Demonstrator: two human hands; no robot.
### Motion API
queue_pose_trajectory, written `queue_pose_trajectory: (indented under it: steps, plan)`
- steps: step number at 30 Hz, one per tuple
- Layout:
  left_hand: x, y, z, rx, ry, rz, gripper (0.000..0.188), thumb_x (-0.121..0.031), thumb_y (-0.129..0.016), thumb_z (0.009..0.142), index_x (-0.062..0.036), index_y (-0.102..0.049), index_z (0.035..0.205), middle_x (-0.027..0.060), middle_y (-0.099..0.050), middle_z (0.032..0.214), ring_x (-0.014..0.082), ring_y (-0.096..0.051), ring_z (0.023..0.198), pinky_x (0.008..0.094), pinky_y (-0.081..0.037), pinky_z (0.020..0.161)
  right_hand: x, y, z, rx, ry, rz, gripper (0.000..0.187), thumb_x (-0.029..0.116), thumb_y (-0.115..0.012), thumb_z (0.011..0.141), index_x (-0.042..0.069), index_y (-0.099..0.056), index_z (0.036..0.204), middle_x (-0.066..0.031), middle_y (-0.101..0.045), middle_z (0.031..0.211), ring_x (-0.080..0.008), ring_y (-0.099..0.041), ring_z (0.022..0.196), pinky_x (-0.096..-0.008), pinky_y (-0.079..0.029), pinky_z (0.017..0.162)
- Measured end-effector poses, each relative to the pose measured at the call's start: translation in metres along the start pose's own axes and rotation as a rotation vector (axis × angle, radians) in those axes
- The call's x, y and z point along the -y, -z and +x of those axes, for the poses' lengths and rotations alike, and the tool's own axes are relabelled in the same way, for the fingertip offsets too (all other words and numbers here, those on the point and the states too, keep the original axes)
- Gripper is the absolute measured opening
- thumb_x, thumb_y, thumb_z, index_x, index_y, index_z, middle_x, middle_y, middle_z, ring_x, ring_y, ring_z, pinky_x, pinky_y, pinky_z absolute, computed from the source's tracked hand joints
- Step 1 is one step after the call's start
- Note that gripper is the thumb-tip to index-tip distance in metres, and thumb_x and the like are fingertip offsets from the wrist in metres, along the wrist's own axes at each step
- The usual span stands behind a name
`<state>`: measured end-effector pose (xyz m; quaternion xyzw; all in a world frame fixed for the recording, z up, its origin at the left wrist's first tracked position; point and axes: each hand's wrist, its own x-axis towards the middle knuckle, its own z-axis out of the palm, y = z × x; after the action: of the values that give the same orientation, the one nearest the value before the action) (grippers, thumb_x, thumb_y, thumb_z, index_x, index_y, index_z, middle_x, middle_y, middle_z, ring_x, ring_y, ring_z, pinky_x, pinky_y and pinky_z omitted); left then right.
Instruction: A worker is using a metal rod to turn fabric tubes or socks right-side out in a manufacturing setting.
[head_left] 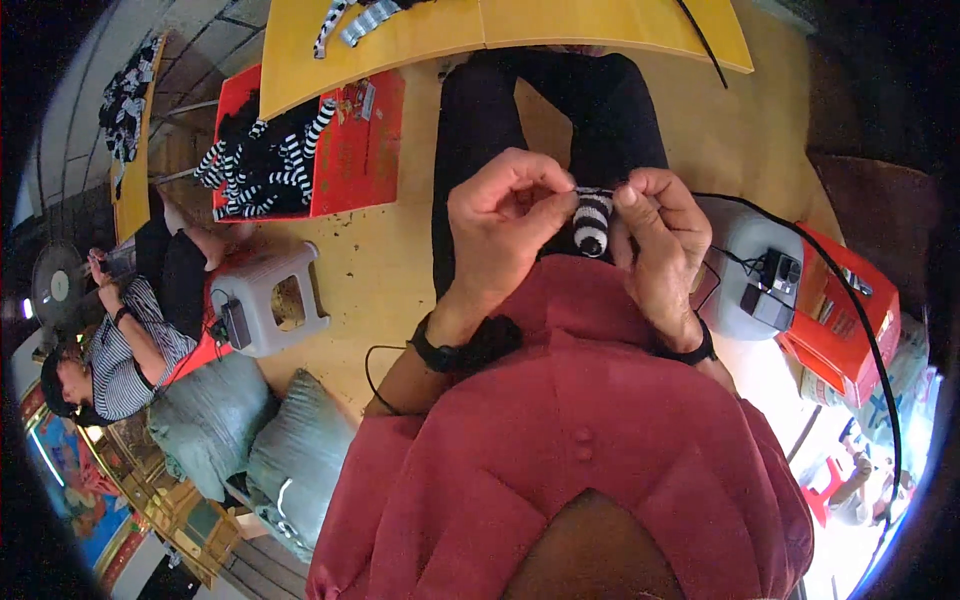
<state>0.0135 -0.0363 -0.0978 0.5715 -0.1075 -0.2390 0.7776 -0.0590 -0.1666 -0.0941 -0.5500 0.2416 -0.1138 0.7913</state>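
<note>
Nearest the camera is the wearer's dark red shirt [580, 420], its front filling the lower middle of the view. From the left edge, a round fan [60, 285] stands near a seated co-worker [145, 345] in a striped top, whose hands are too small to read clearly. Just beside that person are grey-green sacks [205, 415] and a grey stool [265, 300]. Beyond the stool, a red box [365, 160] lies open toward the left, with black-and-white striped pieces [295, 165] heaped in its mouth. A yellow table [400, 50] crosses the top, ahead of the wearer's knees. In the centre, the left hand [510, 205] pinches the far edge of a striped knit piece [592, 222] between thumb and forefinger; the piece hangs over the lap, its rounded end toward the shirt. The right hand [660, 225] grips the same edge at its other corner, fingers curled. Farther right, a small camera [785, 268] sits on a pale grey stool [735, 285], next to a red plastic stool [850, 315].
</note>
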Motion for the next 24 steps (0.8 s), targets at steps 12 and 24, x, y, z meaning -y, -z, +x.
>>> queue_pose_trajectory:
  steps: [12,24]
  plan:
    - [0.005,0.000,0.005,-0.076,0.194,-0.231,0.014,0.006,-0.063,0.073,0.0004,-0.057,0.085,0.0055,-0.061,0.078,0.0110,-0.059,0.067,0.0217,-0.047,0.060,-0.001,0.002,0.001,0.094,0.220,-0.035,0.005,0.004,-0.059,0.084,0.002,-0.055,0.087,0.0007,-0.055,0.066,-0.0037,-0.045,0.048,-0.0182,-0.035,0.041]
    - [-0.008,0.001,-0.003,-0.045,0.058,0.097,0.006,0.003,-0.062,0.077,0.0027,-0.060,0.083,0.0036,-0.061,0.073,0.0072,-0.057,0.062,0.0190,-0.047,0.054,0.011,0.003,0.004,0.193,0.006,0.010,0.010,-0.001,-0.059,0.082,0.001,-0.058,0.092,-0.0020,-0.061,0.075,-0.0077,-0.057,0.066,-0.0201,-0.046,0.058]
